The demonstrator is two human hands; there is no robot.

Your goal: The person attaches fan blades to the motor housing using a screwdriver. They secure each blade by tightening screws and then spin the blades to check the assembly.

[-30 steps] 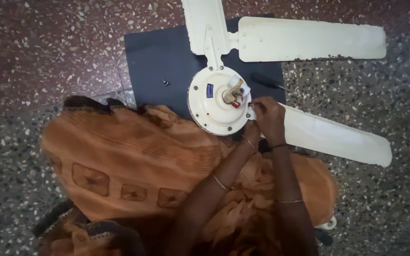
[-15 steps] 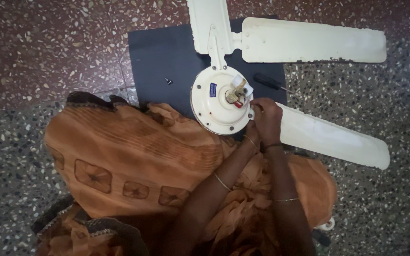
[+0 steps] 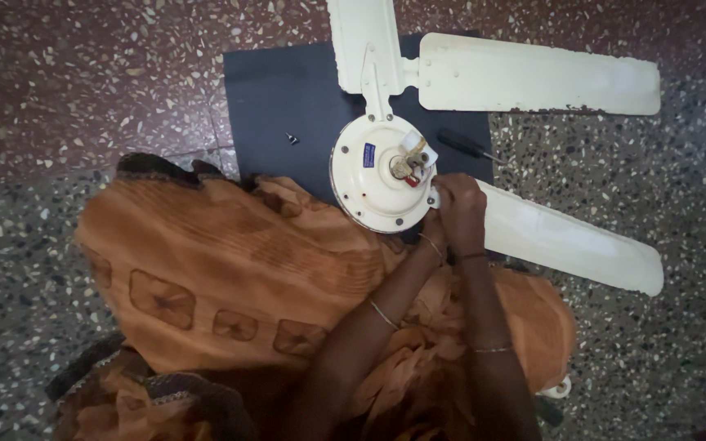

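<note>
Cream ceiling fan (image 3: 382, 175), round motor housing, three blades.

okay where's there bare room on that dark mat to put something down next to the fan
The widest bare patch of the dark mat is its left part, between the mat's left edge and the fan motor, holding only a small screw. The right side is crowded: a screwdriver, fan blades and both hands at the motor's rim.

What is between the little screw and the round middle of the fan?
Only bare dark mat lies between the screw and the fan motor housing, seen in the head view.
</note>
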